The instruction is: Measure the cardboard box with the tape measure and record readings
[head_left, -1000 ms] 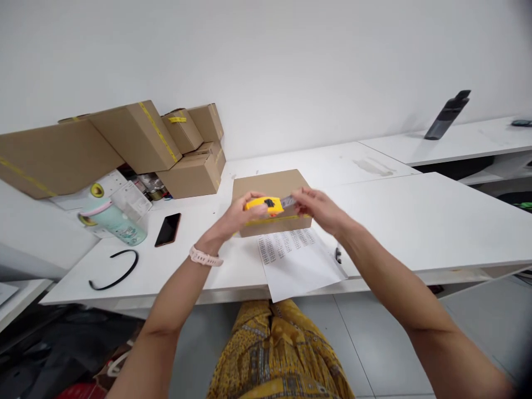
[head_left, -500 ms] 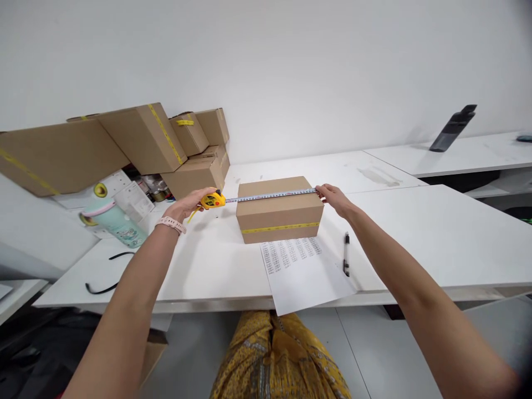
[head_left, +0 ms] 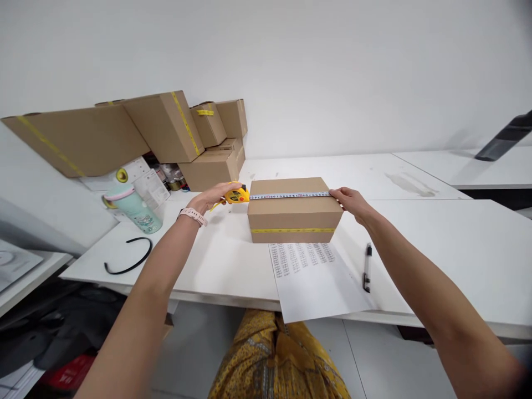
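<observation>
A brown cardboard box (head_left: 293, 221) with a yellow tape band stands on the white table (head_left: 436, 244). My left hand (head_left: 216, 195) grips a yellow tape measure case (head_left: 238, 195) at the box's left top edge. The white tape blade (head_left: 291, 195) runs across the box top to its right edge. There my right hand (head_left: 351, 200) pinches the blade's end against the box corner.
A printed sheet (head_left: 316, 274) lies in front of the box, overhanging the table edge, with a black pen (head_left: 367, 267) to its right. At the left stand stacked cardboard boxes (head_left: 166, 133), a mint bottle (head_left: 133, 208) and a black hairband (head_left: 127, 262).
My hands went from close together over the box to spread apart, drawing the blade out across the box top. The camera view has shifted, so everything sits further right.
</observation>
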`<state>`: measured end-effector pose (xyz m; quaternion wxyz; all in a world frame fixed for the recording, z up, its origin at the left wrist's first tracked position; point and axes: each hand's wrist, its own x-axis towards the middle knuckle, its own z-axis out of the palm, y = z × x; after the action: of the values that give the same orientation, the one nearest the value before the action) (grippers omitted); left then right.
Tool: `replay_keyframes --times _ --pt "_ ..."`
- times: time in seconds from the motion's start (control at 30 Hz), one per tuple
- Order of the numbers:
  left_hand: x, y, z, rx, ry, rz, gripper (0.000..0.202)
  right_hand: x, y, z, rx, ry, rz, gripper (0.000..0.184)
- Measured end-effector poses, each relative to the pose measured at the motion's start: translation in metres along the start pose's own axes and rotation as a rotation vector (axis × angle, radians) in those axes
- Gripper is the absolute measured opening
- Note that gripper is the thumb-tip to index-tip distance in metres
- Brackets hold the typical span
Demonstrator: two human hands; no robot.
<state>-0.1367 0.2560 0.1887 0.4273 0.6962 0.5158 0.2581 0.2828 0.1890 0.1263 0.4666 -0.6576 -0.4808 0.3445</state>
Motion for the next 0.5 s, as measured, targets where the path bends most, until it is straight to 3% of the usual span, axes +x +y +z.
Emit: replay_keyframes --times 0.2,0.5 --pt "0.0028 -0.0020 -0.0056 -0.003 -0.006 0.007 0.046 0.0014 -0.0021 -0.0020 -0.034 -0.016 0.023 0.026" --pt "0.0064 -0.0089 -0.0067 -0.003 -0.056 -0.003 0.054 -0.0035 -0.0078 0.0007 -0.050 -0.007 0.008 0.037"
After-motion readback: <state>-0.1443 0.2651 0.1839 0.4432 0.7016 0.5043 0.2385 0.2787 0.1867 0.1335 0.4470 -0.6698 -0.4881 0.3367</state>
